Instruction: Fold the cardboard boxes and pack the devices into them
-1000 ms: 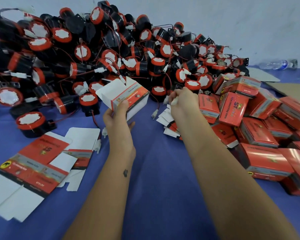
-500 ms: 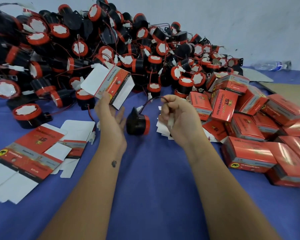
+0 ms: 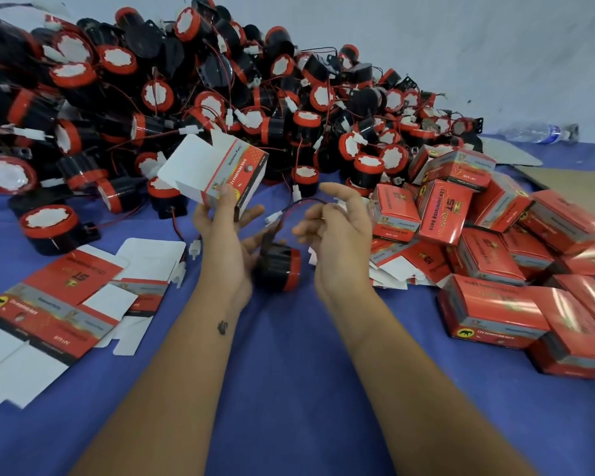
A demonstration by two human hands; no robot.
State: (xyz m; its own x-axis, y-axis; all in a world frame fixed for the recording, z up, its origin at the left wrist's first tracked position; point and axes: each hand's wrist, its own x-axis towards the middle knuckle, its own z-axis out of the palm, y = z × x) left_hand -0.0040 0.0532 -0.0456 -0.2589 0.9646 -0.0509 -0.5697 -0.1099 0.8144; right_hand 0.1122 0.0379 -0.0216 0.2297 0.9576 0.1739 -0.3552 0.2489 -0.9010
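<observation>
With our left hand [image 3: 220, 221] gripping the folded box [image 3: 217, 173] above the desk [image 3: 289, 389] and our right hand [image 3: 337, 231] pinching the wire [image 3: 301, 202] of the dangling device [image 3: 277, 267], we risk it swinging and snagging on the box flap.

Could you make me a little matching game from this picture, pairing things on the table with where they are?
Things:
1. folded box
2. device
3. flat cartons
4. water bottle

Places:
a. lying at the far right by the wall
b. gripped in the left hand
c. spread on the blue cloth at the left
d. dangling by its wire from the right hand

Pairs: 1-b, 2-d, 3-c, 4-a
</observation>
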